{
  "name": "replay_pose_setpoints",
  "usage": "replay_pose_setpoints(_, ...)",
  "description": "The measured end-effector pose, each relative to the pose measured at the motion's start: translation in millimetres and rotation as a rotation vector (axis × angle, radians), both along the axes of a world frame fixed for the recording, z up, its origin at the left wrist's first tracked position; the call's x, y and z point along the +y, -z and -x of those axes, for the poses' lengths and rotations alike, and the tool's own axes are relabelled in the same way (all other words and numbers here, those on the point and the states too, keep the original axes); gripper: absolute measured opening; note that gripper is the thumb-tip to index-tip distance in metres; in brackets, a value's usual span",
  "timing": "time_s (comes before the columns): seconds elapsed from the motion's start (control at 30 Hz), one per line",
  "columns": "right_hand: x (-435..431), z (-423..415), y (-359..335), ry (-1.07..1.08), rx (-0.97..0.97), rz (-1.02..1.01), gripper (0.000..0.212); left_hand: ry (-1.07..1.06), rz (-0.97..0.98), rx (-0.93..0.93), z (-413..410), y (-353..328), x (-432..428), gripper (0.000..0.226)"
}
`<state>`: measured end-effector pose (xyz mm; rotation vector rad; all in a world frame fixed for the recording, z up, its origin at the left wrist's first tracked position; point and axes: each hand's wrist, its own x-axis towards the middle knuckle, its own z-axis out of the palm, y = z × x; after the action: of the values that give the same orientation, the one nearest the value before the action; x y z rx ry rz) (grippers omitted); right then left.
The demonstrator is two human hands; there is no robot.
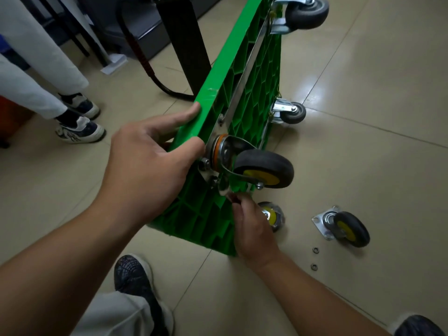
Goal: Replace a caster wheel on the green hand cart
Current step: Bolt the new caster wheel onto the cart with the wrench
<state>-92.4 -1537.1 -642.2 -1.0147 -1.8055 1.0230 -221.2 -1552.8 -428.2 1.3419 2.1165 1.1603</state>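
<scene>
On floor, cart [218, 81] stands on edge; left hand [150, 161] grips rim beside mounted caster [264, 168]; right hand [252, 226] pinches small fastener [226, 193] at its base, kind unclear. Best practice: steady cart, start thread straight.

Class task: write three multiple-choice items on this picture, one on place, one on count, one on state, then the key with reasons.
1. Where is the loose caster? A on the floor tiles; B on a shelf; C in a box.
2. How many small metal rings lie near it? A one; B two; C five.
3. How is the green hand cart placed? A upright for rolling; B tipped on its side; C hanging up.
Key: 1 A, it lies on tiles right of the cart; 2 B, two show near it; 3 B, the left hand grips its upper edge, wheels pointing sideways.
</scene>
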Motion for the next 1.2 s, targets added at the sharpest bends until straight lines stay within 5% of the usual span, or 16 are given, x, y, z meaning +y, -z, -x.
replay_pose_setpoints(0.13,15,7,-3,-0.05,0.006,-0.015,0.018,-0.016,-0.012,-0.002,-6,-1,0,0.048)
replay_pose_setpoints(0.33,26,11,-1,-0.086,-0.023,-0.081,0.022,-0.021,-0.023,0.021,-6,-2,0,0.049)
replay_pose_setpoints(0.7,-32,4,-55,0.026,0.107,0.296,0.023,-0.04,-0.014,0.036,-10,-2,1,0.051)
replay_pose_setpoints(0.87,-41,8,-107,0.079,0.051,0.59,0.043,-0.054,0.012,0.056,-14,-7,-1,0.05)
replay_pose_setpoints(1.03,-32,6,-148,0.082,0.295,1.187,0.038,-0.065,0.03,0.065,-19,-10,-4,0.046)
replay_pose_setpoints(1.1,-36,7,-144,0.081,0.292,1.147,0.04,-0.063,0.028,0.057,-17,-11,-5,0.047)
replay_pose_setpoints(1.2,-58,7,-120,0.183,0.116,0.71,0.048,-0.04,0.031,0.049,-13,-10,-4,0.047)
